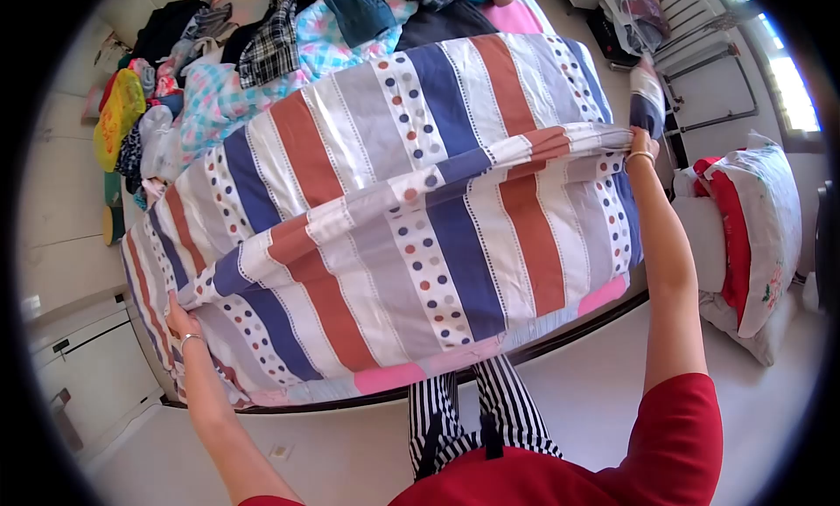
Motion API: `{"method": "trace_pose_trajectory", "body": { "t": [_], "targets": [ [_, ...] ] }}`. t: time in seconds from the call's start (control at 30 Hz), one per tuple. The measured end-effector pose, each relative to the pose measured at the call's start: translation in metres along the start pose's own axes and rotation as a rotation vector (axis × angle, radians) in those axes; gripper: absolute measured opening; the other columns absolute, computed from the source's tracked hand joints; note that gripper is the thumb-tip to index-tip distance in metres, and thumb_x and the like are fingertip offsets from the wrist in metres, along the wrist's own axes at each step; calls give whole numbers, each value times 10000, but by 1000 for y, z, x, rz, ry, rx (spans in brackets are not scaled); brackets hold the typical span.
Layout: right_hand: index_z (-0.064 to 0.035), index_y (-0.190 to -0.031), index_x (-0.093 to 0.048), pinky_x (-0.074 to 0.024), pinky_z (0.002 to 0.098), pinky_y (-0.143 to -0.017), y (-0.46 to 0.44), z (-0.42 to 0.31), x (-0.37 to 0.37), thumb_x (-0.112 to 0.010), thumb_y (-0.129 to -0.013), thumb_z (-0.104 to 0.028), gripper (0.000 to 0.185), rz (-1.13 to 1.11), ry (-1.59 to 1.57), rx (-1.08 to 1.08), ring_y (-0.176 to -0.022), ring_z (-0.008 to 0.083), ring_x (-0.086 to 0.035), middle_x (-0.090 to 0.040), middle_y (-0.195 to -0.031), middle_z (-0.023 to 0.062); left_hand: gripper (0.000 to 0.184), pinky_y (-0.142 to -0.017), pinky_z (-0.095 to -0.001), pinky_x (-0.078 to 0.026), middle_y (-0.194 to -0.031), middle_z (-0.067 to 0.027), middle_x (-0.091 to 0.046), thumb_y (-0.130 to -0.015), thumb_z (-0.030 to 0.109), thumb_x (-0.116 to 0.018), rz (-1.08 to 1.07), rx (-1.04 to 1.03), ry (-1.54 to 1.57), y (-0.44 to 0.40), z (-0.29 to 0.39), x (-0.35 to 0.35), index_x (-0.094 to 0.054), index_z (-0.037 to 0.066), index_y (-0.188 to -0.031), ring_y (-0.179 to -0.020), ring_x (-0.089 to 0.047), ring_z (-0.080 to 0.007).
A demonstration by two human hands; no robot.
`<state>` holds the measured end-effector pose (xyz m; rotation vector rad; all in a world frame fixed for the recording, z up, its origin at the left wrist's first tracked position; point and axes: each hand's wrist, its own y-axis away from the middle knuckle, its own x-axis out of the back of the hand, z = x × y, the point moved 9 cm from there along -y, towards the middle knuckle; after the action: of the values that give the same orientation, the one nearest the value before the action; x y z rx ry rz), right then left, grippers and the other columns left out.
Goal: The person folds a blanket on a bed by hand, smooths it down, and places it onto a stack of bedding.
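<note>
A large striped bed sheet [376, 279] in blue, rust, grey and white, with dotted bands, lies spread over the bed. A raised fold of it runs crosswise between my two hands. My left hand [181, 321] is closed on the fabric at the lower left, and a bracelet circles that wrist. At the upper right, my right hand [643, 146] grips the other end of the fold, its arm stretched out. Below the sheet's near edge a pink and pale patterned layer [394, 379] shows along the bed's side.
Heaped clothes [341, 12] and a blue-pink checked cloth [219, 99] lie along the bed's far side. A yellow bag [118, 121] is at the far left. Stacked pillows [752, 235] stand on the right, below a metal rack [713, 86]. White floor [350, 453] surrounds my legs.
</note>
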<state>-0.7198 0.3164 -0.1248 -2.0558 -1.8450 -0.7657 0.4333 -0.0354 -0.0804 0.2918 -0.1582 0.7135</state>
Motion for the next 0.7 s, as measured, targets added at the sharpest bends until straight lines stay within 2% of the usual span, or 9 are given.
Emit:
{"method": "trace_pose_trajectory", "body": {
  "t": [0.17, 0.2, 0.3, 0.33, 0.43, 0.5, 0.57, 0.63, 0.7],
  "targets": [
    [30, -816, -641, -493, 364, -470, -17, 18, -59, -715, -656, -219, 305, 58, 60, 4, -620, 260, -622, -627, -750, 142, 426, -616, -303, -498, -966, -116, -643, -796, 302, -731, -24, 67, -21, -21, -24, -34, -599, -26, -1033, -798, -639, -227],
    [16, -899, -624, -520, 374, -487, -8, 17, -72, -699, -693, -202, 309, -79, -40, -82, -666, 267, -637, -627, -815, 143, 368, -697, -305, -518, -969, -117, -647, -817, 248, -721, -87, 87, 120, -32, -36, -37, -592, -20, -1035, -828, -642, -228],
    [19, -987, -583, -546, 382, -518, 37, -2, -79, -688, -719, -181, 350, -161, -331, -135, -719, 273, -649, -617, -902, 151, 296, -790, -297, -519, -984, -115, -653, -844, 178, -690, -231, 145, 365, -63, -69, -48, -589, -16, -1043, -879, -640, -216],
    [32, -1056, -554, -569, 378, -563, 42, -8, -76, -662, -733, -155, 389, -149, -294, -125, -766, 285, -655, -602, -976, 165, 262, -848, -290, -507, -999, -112, -657, -852, 142, -672, -230, 167, 416, -63, -77, -50, -591, -19, -1041, -919, -634, -203],
    [71, -1023, -591, -538, 353, -503, 16, -20, -63, -589, -746, -172, 369, -62, -112, -86, -705, 269, -651, -623, -882, 181, 270, -856, -299, -505, -1012, -107, -656, -860, 161, -662, -239, 115, 345, -68, -55, -38, -595, -22, -1046, -940, -630, -212],
    [76, -1049, -578, -537, 354, -498, 21, -41, -54, -558, -748, -146, 374, -76, 19, -95, -693, 278, -661, -627, -906, 196, 272, -849, -302, -510, -1006, -107, -658, -860, 167, -658, -227, 97, 329, -43, -17, -23, -597, -24, -1045, -928, -634, -215],
    [68, -1052, -583, -518, 381, -479, -21, -26, -71, -545, -756, -152, 371, 10, -103, -60, -665, 287, -656, -639, -839, 185, 275, -842, -305, -515, -1000, -106, -659, -861, 172, -655, -223, 71, 323, -29, -4, -23, -599, -25, -1044, -915, -637, -217],
    [62, -1062, -581, -503, 425, -485, 4, -16, -102, -593, -763, -211, 404, -50, -191, -133, -673, 286, -647, -648, -849, 173, 301, -889, -314, -491, -1053, -123, -643, -892, 227, -605, -205, 137, 348, -31, -16, -28, -594, -22, -1061, -991, -612, -211],
    [29, -1089, -567, -483, 421, -562, 6, 30, -164, -691, -746, -415, 575, -422, -156, -242, -680, 278, -619, -644, -925, 166, 388, -960, -330, -435, -1115, -144, -613, -921, 300, -544, -562, 156, 415, -13, -40, -86, -572, -37, -1110, -1083, -564, -225]
  ]
}}
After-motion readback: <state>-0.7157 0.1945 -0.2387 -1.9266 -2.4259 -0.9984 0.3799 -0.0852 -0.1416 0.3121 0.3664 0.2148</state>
